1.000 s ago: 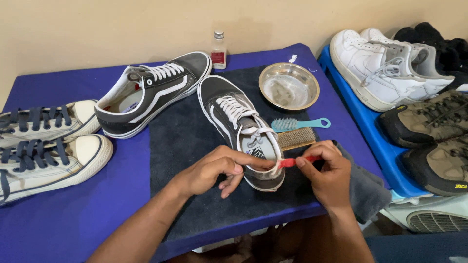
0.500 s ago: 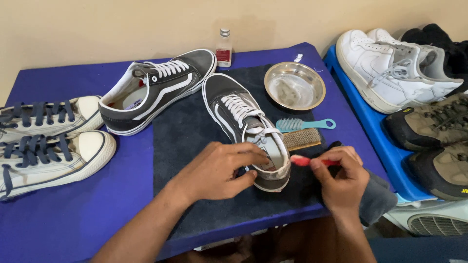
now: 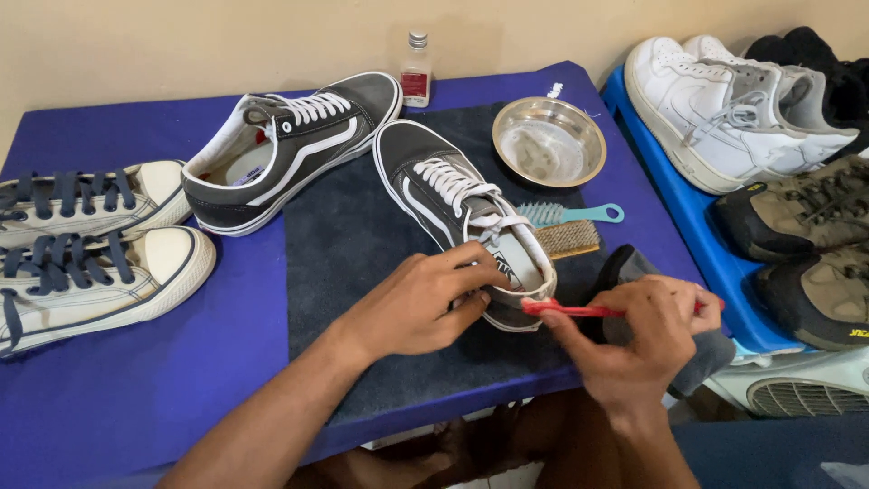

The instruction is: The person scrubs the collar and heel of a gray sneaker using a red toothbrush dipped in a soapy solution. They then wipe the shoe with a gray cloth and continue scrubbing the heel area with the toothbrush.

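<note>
L hand (image 3: 425, 303) is closed on the heel of a grey sneaker (image 3: 457, 208), fingers curled over the collar. The sneaker lies on a dark mat (image 3: 353, 263) in the middle of the worktop (image 3: 136, 389), toe pointing far-left, heel near. R hand (image 3: 647, 340) grips a red toothbrush (image 3: 566, 310), its head end touching the sneaker's heel rim.

Just right of the sneaker: teal-handled brush (image 3: 570, 215) and a wooden brush (image 3: 568, 240), side by side. Far of those, a metal bowl (image 3: 549, 141). Small bottle (image 3: 415, 71) w/ red label at the far edge. Matching grey sneaker (image 3: 290, 149) lies far-left of the mat. Two cream sneakers (image 3: 90, 244) w/ navy laces at the left edge. Right of the worktop, on a blue shelf (image 3: 715, 263): white sneakers (image 3: 733, 109), brown hiking shoes (image 3: 806, 244).
</note>
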